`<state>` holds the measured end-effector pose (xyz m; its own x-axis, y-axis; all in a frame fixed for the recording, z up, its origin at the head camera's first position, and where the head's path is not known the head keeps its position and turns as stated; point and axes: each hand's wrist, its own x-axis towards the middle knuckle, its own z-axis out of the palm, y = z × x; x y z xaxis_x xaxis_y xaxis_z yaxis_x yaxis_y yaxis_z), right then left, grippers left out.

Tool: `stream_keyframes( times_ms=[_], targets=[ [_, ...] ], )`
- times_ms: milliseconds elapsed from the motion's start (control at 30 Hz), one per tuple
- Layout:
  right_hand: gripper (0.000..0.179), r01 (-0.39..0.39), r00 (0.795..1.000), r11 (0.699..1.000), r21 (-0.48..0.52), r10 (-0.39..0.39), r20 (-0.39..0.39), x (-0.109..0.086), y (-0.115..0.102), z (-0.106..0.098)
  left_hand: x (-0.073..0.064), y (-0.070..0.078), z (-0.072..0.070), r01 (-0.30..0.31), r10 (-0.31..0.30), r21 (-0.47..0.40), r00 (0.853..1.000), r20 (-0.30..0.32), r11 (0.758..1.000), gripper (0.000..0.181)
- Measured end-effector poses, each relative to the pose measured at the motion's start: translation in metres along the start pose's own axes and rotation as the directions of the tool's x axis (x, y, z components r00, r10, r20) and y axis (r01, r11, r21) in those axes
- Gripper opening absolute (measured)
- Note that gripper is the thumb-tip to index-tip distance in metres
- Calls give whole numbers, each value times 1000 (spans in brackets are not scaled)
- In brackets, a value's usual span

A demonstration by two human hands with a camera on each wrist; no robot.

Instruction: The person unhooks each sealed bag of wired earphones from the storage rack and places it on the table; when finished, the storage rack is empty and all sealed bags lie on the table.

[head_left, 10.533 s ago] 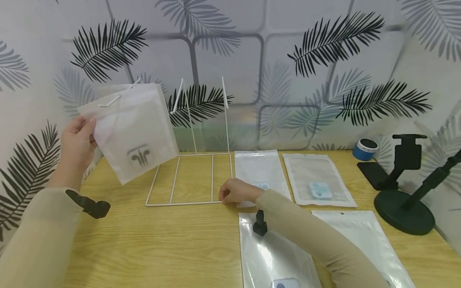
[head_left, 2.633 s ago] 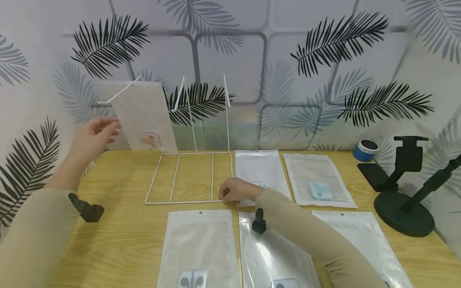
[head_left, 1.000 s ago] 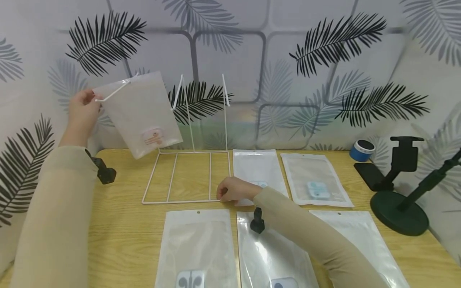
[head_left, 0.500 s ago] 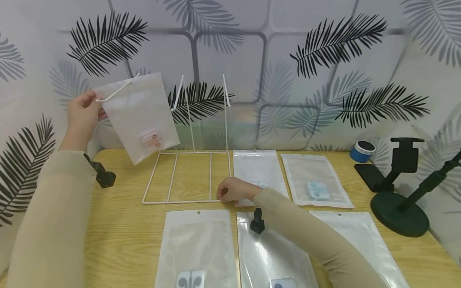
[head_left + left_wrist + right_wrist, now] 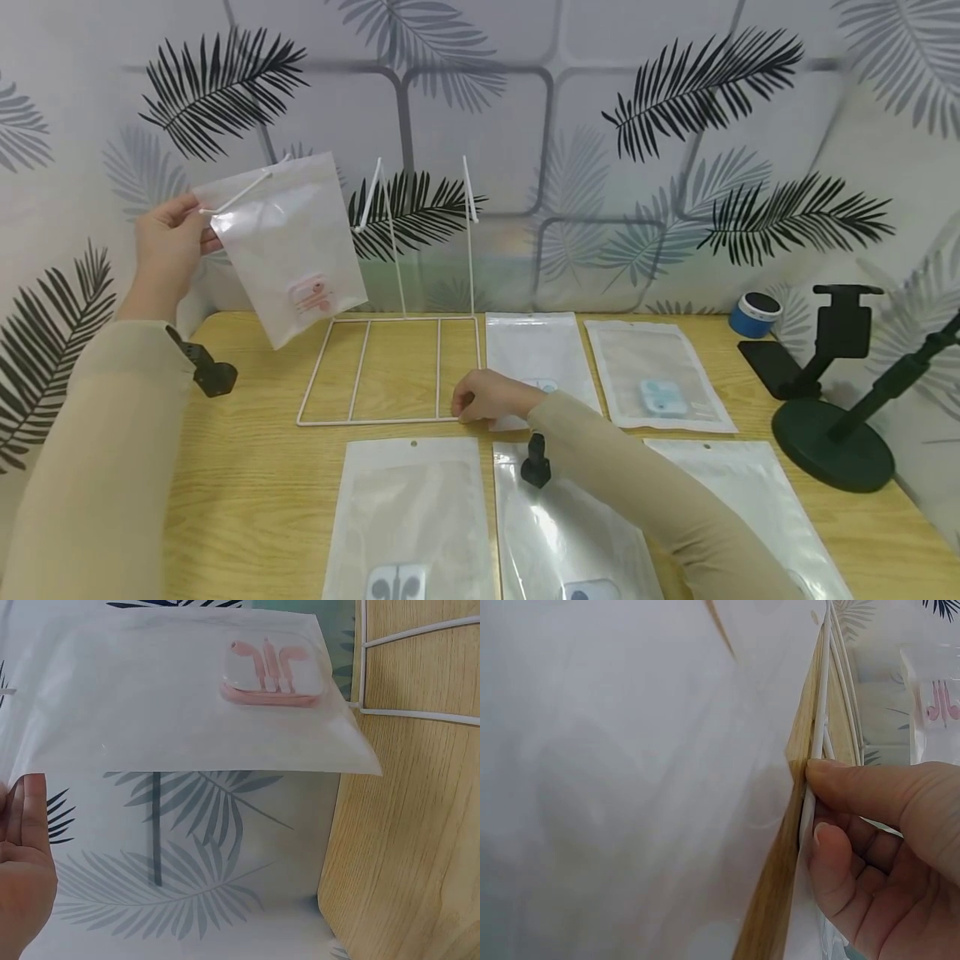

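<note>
My left hand (image 5: 167, 254) pinches the upper left corner of a translucent zip bag (image 5: 288, 225) that tilts at the left hook (image 5: 238, 190) of a white wire rack (image 5: 375, 422). Through the film of the bag (image 5: 135, 697) show pink earphones (image 5: 274, 667) in a clear case. Two other hooks (image 5: 369, 204) of the rack, to the right, carry nothing. Low on the table, my right hand (image 5: 487, 396) grips the front right corner of the rack's base. In the right wrist view, thumb and fingers of that hand (image 5: 885, 832) close round the white wire (image 5: 808, 802).
In front of the rack lies a bag with dark earphones (image 5: 412, 500), beside a glossy bag (image 5: 577, 517) and another (image 5: 750, 492). Two more bags, a white one (image 5: 536, 350) and one with a blue case (image 5: 652, 358), lie right of the rack. A black stand (image 5: 832, 442) and a blue jar (image 5: 756, 315) stand at far right.
The dark-earphone bag, earlier in my left hand, now lies in front of the rack. My left hand has since taken hold of the pink-earphone bag and tilted it. The right hand stays put.
</note>
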<state>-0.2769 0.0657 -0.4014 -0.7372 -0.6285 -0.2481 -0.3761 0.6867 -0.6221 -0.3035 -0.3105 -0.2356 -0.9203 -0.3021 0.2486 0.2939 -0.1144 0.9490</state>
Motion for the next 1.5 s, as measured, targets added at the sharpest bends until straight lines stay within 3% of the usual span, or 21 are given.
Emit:
stream_keyframes(
  times_ms=[567,833,1000,1300,1500],
  targets=[
    [13,-15,1000,1000,-3,15,-1,0,-2,-1,-9,2,-8,-25,25,1,1000,11,1000,17],
    [13,-17,1000,1000,-1,17,-1,0,-1,-1,-13,4,-13,7,-7,30,1000,8,1000,15],
    [12,-10,1000,1000,-3,10,0,0,-1,-2,-15,6,-17,36,-36,-4,999,-5,999,10],
    [11,-9,1000,1000,-2,9,0,-2,-4,-2,-23,9,-22,19,-19,-30,1000,23,999,10],
    [11,-12,1000,1000,0,12,-1,-1,-3,-1,-27,12,-24,31,-31,16,999,16,999,47]
  ],
)
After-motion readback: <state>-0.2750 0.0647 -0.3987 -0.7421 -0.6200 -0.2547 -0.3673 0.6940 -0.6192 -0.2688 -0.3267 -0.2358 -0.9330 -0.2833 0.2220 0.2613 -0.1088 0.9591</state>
